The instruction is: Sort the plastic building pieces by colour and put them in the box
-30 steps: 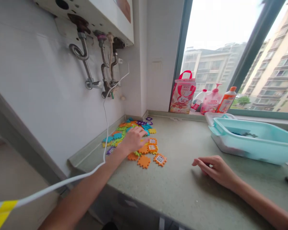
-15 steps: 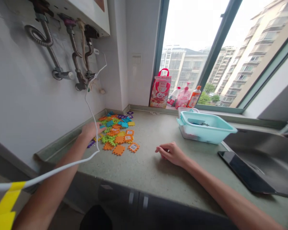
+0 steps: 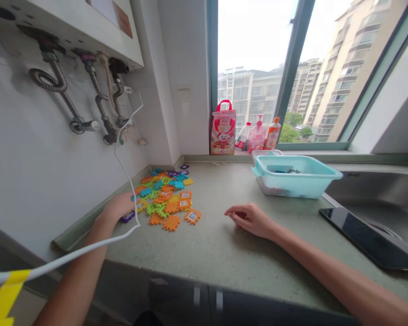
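Observation:
My left hand (image 3: 117, 207) is at the near left side of a spread pile of jigsaw-edged plastic tiles (image 3: 156, 208) in orange, green, blue, yellow and purple. Its fingers are bent around a blue puzzle tile (image 3: 134, 198), of which only a small part shows. A purple tile (image 3: 127, 217) and a yellow one lie right beside the fingers. Some orange tiles (image 3: 192, 216) carry white printed grids. My right hand (image 3: 250, 218) rests on its side on the counter, fingers loosely curled, with nothing visible in them, well apart from the pile.
A turquoise basin (image 3: 297, 181) holding dark pieces stands beside the sink (image 3: 377, 190). A black phone (image 3: 367, 237) lies at the sink's edge. A white cable (image 3: 88, 248) crosses above my left forearm. Bottles (image 3: 257, 136) and a pink bag (image 3: 223, 133) line the windowsill.
My left hand has drawn back slightly toward me and the left, away from the middle of the pile. My right hand stays on the counter. The whole view has shifted a little.

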The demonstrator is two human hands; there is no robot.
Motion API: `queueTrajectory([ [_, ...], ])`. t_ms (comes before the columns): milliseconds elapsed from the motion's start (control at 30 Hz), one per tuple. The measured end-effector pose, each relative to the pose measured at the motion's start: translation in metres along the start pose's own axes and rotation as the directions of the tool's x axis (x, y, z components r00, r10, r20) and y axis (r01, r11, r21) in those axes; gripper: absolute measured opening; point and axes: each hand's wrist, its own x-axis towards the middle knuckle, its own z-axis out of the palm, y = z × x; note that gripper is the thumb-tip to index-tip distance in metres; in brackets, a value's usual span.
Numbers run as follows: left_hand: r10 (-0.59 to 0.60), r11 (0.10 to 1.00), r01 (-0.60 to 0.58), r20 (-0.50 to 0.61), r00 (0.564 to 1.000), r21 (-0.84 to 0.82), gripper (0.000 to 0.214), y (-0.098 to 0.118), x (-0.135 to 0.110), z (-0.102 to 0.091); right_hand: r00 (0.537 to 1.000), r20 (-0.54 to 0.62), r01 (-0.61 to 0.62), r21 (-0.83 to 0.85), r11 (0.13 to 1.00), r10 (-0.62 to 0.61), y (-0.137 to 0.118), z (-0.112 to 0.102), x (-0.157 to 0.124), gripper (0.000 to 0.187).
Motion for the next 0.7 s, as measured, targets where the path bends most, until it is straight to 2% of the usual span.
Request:
queueTrajectory([
  [100, 0.071, 0.997, -0.072, 0.001, 0.997, 0.032, 0.035, -0.015, -0.004, 0.001, 0.999, 0.033, -0.013, 0.001, 1.0, 0.013, 0.0, -0.002, -0.002, 0.04],
  [167, 0.049, 0.999, -0.049, -0.02, 0.999, 0.019, 0.033, -0.022, -0.006, -0.004, 0.999, 0.049, -0.017, 0.015, 1.0, 0.016, -0.001, -0.002, -0.004, 0.041],
  [233, 0.018, 1.0, -0.019, -0.059, 0.998, -0.015, 0.037, -0.026, -0.007, -0.01, 0.998, 0.061, -0.023, 0.038, 0.999, 0.021, -0.001, -0.002, -0.005, 0.042],
  [300, 0.025, 0.997, -0.036, -0.143, 0.989, -0.075, 0.049, -0.027, -0.005, -0.016, 0.996, 0.079, -0.032, 0.059, 0.998, 0.028, 0.002, -0.002, -0.006, 0.043],
  [400, 0.177, 0.949, -0.228, -0.231, 0.957, -0.218, 0.064, -0.023, 0.004, -0.02, 0.997, 0.056, -0.059, 0.086, 0.995, 0.055, 0.008, -0.003, -0.006, 0.043],
  [467, 0.305, 0.879, -0.355, -0.197, 0.932, -0.318, 0.071, -0.018, 0.016, -0.019, 0.996, 0.027, -0.086, 0.098, 0.991, 0.084, 0.011, -0.004, -0.005, 0.044],
  [500, 0.348, 0.854, -0.381, -0.155, 0.925, -0.354, 0.074, -0.015, 0.022, -0.018, 0.995, 0.015, -0.099, 0.101, 0.99, 0.098, 0.012, -0.004, -0.005, 0.044],
  [567, 0.373, 0.856, -0.366, -0.054, 0.926, -0.366, 0.077, -0.009, 0.036, -0.015, 0.993, -0.001, -0.117, 0.097, 0.988, 0.118, 0.013, -0.006, -0.004, 0.045],
  [700, 0.343, 0.912, -0.303, 0.107, 0.933, -0.277, 0.066, -0.004, 0.063, -0.012, 0.99, 0.002, -0.142, 0.064, 0.988, 0.142, 0.015, -0.009, -0.004, 0.045],
])
